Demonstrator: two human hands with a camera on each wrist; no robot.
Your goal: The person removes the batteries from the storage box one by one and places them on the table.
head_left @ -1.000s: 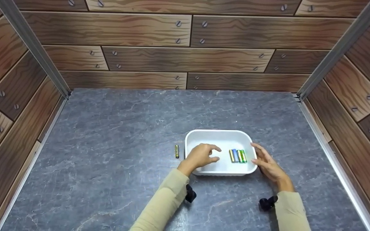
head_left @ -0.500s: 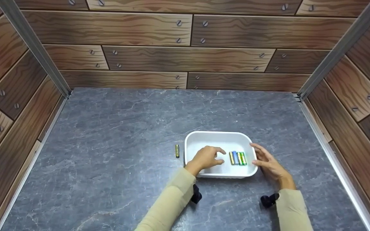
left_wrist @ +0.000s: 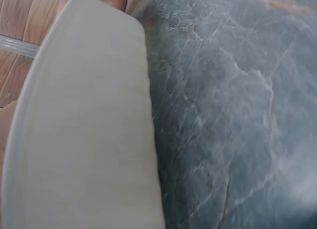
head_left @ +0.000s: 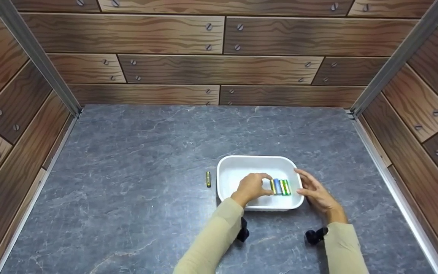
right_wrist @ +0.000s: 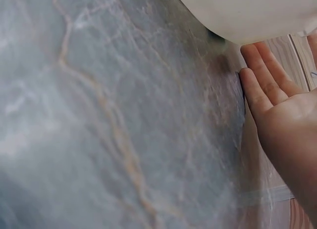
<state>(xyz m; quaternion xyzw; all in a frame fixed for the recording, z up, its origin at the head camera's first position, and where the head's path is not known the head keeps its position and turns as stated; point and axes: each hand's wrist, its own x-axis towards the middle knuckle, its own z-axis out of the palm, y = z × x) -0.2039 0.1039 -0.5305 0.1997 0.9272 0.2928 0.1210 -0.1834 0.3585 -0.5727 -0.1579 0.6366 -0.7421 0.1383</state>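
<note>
A white tray (head_left: 242, 167) sits on the grey stone table (head_left: 146, 160) and holds a few batteries (head_left: 281, 187) side by side, gold, blue and green. My left hand (head_left: 267, 185) reaches into the tray, forefinger and thumb curled round the leftmost gold battery (head_left: 272, 186). My right hand (head_left: 300, 182) lies with straight fingers against the tray's right outer wall. In the right wrist view that open palm (right_wrist: 287, 115) stands beside the tray's underside (right_wrist: 247, 11). The left wrist view shows only the tray's wall (left_wrist: 84, 130) and the table.
A single gold battery (head_left: 208, 179) lies on the table just left of the tray. Wood-patterned walls (head_left: 219, 68) close in the back and both sides, with metal posts (head_left: 32, 57) at the corners.
My left hand has moved right across the tray, from its left side to the batteries, and its fingers have curled in. The right hand has stayed at the tray's right wall.
</note>
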